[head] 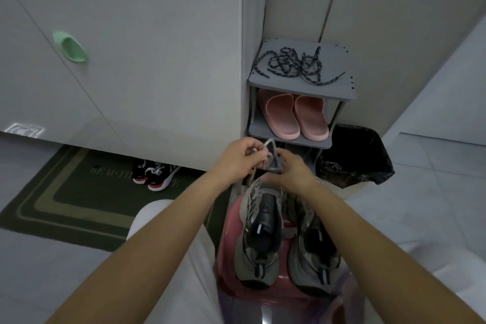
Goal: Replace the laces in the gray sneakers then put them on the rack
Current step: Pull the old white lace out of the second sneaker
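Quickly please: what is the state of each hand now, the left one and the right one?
Left hand: pinches the gray lace.
Right hand: fingers curled round the same lace.

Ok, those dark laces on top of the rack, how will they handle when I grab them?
Likely floppy: the dark laces lie in loose curls on the rack. They look tangled together, so lifting one end may drag the whole bunch along. Probably light, and the round woven cord should give a decent grip, though that is a guess.
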Demonstrator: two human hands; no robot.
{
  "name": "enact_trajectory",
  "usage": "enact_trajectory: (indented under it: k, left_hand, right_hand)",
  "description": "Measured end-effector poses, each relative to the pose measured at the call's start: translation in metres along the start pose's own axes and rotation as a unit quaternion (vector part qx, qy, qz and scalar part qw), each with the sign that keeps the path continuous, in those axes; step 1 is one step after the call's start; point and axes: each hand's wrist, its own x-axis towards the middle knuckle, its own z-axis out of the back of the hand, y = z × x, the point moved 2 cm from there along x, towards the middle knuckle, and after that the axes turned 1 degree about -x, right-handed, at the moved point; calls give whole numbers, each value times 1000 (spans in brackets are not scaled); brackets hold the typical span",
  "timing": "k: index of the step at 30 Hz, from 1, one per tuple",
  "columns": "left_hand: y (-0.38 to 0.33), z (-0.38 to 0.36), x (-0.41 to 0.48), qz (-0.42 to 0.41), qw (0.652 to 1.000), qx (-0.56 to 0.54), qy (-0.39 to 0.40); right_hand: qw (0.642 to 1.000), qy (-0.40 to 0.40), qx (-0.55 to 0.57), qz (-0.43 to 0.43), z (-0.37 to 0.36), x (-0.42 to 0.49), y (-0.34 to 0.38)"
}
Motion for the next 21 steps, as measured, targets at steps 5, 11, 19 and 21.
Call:
enact_trajectory:
  k: [5, 11, 19, 21]
  left_hand:
    - [-67, 21, -4, -80, 996, 0, -44]
    - [-109, 39, -13, -109, 994, -5, -26]
    - [-143, 37, -16, -128, 988, -85, -3]
    - [-146, 43, -15, -134, 987, -85, -28]
  right_hand:
    - [999, -16, -4, 42, 6, -6, 27]
    - [989, -73, 130, -5, 22, -11, 26]
    - [985, -27, 162, 59, 17, -19, 51]
    - [987, -24, 150, 43, 13, -21, 43]
